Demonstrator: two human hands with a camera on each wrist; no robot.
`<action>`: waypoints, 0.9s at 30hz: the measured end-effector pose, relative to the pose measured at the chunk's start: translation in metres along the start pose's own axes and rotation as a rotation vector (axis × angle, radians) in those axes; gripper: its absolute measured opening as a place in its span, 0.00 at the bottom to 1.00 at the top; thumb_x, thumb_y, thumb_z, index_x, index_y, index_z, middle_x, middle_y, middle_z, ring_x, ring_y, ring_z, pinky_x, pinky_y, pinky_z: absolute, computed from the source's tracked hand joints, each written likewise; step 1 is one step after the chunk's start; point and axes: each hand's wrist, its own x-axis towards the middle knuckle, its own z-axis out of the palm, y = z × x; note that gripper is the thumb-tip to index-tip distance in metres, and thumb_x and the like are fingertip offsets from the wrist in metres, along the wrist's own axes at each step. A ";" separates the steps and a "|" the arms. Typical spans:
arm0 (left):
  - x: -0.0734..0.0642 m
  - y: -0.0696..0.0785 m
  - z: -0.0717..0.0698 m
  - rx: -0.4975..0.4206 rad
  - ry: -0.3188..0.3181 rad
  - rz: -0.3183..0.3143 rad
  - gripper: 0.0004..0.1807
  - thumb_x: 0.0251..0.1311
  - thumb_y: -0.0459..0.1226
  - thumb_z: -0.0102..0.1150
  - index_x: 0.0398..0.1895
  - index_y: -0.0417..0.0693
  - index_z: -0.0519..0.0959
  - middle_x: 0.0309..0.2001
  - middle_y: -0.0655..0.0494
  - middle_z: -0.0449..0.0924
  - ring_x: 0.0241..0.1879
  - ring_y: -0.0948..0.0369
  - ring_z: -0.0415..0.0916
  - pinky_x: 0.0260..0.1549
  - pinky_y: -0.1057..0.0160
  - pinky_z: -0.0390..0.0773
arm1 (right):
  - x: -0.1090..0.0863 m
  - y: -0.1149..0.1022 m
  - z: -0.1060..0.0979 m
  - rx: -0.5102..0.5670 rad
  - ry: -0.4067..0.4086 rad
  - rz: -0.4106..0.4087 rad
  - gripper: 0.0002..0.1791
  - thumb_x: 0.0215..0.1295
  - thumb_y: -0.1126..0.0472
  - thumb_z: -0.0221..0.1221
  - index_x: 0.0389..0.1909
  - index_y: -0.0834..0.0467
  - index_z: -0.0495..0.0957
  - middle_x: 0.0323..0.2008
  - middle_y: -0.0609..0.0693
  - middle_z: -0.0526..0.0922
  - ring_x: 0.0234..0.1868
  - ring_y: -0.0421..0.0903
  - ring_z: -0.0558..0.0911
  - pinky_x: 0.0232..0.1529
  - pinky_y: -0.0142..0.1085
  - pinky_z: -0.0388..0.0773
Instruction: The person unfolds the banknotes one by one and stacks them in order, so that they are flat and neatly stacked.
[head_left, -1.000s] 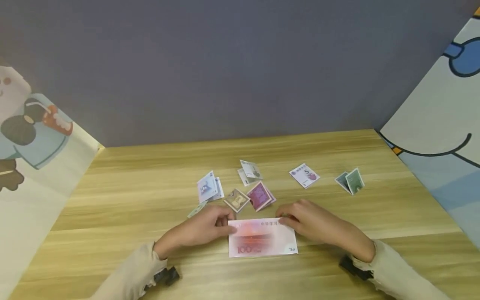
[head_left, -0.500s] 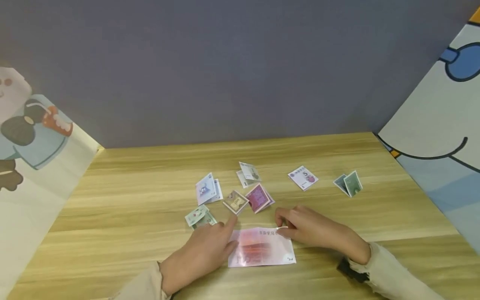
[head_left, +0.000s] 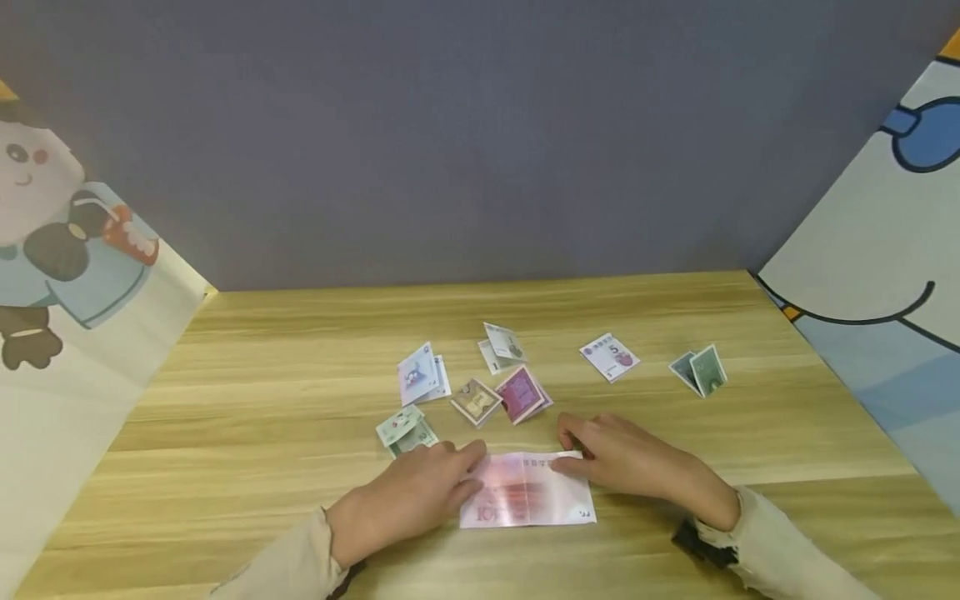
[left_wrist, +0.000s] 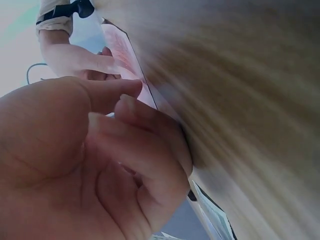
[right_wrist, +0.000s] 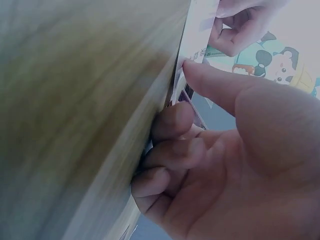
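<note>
A pink 100 play banknote (head_left: 525, 500) lies spread out on the wooden table in the head view, a crease running down its middle. At its left end, my left hand (head_left: 408, 502) pinches the note between thumb and bent index finger. My right hand (head_left: 633, 462) pinches the top right corner, thumb on the printed face. The left wrist view shows the left thumb (left_wrist: 127, 89) at the note's edge, other fingers curled. In the right wrist view the right thumb (right_wrist: 205, 77) presses the note; its underside is hidden.
Several folded notes lie beyond the hands: pale green (head_left: 407, 429), blue (head_left: 420, 377), brown (head_left: 476, 402), purple (head_left: 521, 395), grey (head_left: 502, 346), a violet 5 (head_left: 611, 357) and dark green (head_left: 705, 371). A grey panel (head_left: 480, 150) closes the back.
The banknote has slid slightly toward me, and its crease now shows. My left hand shifted, its index finger straightening and then bending again. The pale green note, mostly covered before, has come into view.
</note>
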 end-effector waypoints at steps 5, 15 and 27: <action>-0.003 -0.003 0.000 -0.010 -0.005 -0.021 0.06 0.69 0.42 0.57 0.40 0.52 0.73 0.24 0.60 0.73 0.19 0.67 0.66 0.17 0.68 0.69 | 0.003 -0.001 0.002 0.018 -0.008 -0.009 0.13 0.66 0.46 0.63 0.34 0.47 0.71 0.16 0.36 0.63 0.17 0.32 0.61 0.19 0.27 0.61; -0.008 -0.003 -0.005 -0.031 -0.021 -0.016 0.06 0.70 0.42 0.57 0.40 0.50 0.74 0.26 0.60 0.74 0.22 0.67 0.69 0.20 0.67 0.72 | 0.003 -0.003 0.003 -0.019 -0.001 -0.051 0.12 0.68 0.48 0.62 0.32 0.46 0.69 0.17 0.35 0.64 0.18 0.31 0.61 0.19 0.27 0.63; 0.004 -0.002 -0.055 -0.097 0.282 0.160 0.08 0.72 0.39 0.55 0.42 0.46 0.81 0.21 0.67 0.71 0.17 0.74 0.63 0.15 0.75 0.69 | 0.016 -0.038 -0.026 -0.320 0.289 -0.121 0.11 0.61 0.69 0.59 0.22 0.54 0.72 0.13 0.38 0.64 0.14 0.33 0.61 0.15 0.26 0.60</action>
